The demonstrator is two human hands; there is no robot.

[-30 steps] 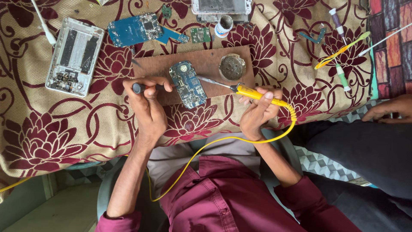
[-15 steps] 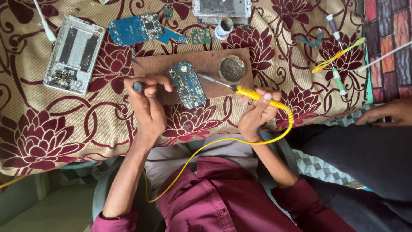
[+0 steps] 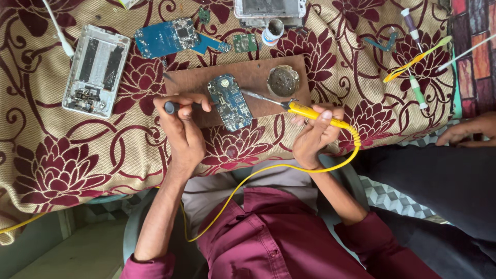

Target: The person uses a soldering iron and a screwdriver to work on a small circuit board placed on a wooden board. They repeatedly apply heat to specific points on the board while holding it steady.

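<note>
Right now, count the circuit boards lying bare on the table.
3, maybe more under the clutter: a blue board on the wooden slab between both hands, a larger blue board above it, a small green board beside that.

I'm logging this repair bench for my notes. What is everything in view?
soldering iron: one, yellow handle, right hand, tip near the blue board
small circuit board: one, blue, on the wooden board
wooden board: one, brown, on the floral cloth
round tin: one, dark, on the wooden board
opened device: one, white, far left
large circuit board: one, blue, top
dark-tipped tool: one, left hand
another person's hand: one, right edge
left hand: holding the tool
right hand: holding the iron
</note>
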